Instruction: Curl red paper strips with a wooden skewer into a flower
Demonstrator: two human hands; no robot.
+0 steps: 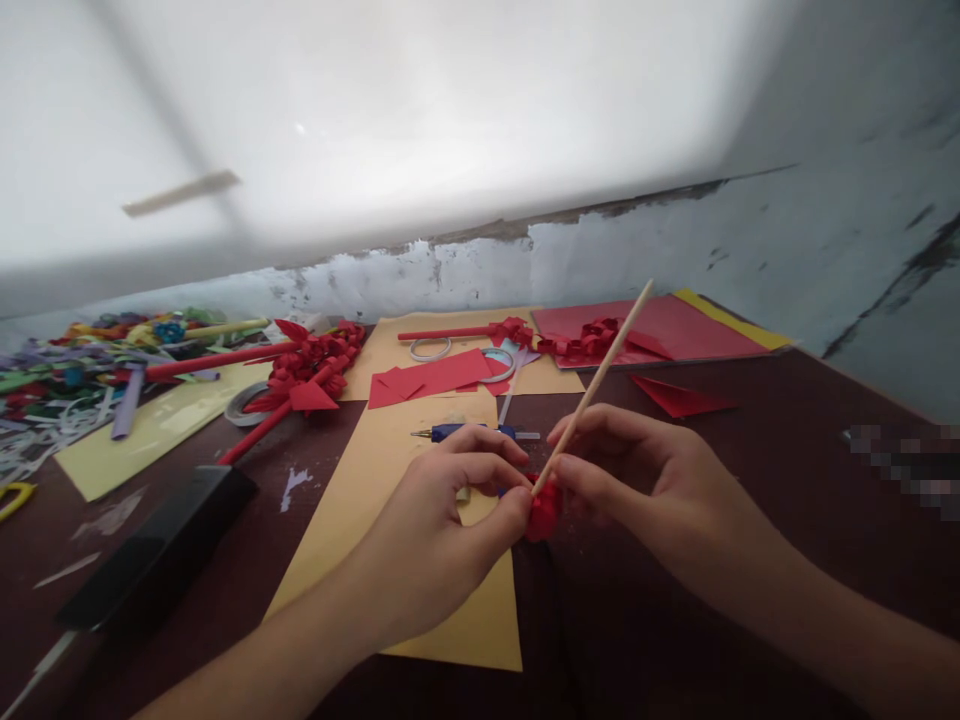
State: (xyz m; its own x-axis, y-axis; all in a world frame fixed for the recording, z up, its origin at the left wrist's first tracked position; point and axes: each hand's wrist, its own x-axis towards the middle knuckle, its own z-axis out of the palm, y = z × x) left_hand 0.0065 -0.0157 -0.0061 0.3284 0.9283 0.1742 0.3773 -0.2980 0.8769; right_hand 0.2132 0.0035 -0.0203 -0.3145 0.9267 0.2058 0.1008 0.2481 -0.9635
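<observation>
My right hand pinches a thin wooden stick between thumb and fingers. The stick slants up to the right, and its lower end meets a small curled red paper piece. Closed on that paper from the other side is my left hand, with thumb and index fingertip at the stick's lower end. My fingers cover part of the paper. Just behind my left hand lies a blue glue gun, its metal tip facing left, partly hidden.
Yellow paper lies beneath my left arm. Farther back are red paper strips, a tape roll and red paper flowers on stems. Left are colourful paper scraps and a black box with a cable. A red triangle lies right.
</observation>
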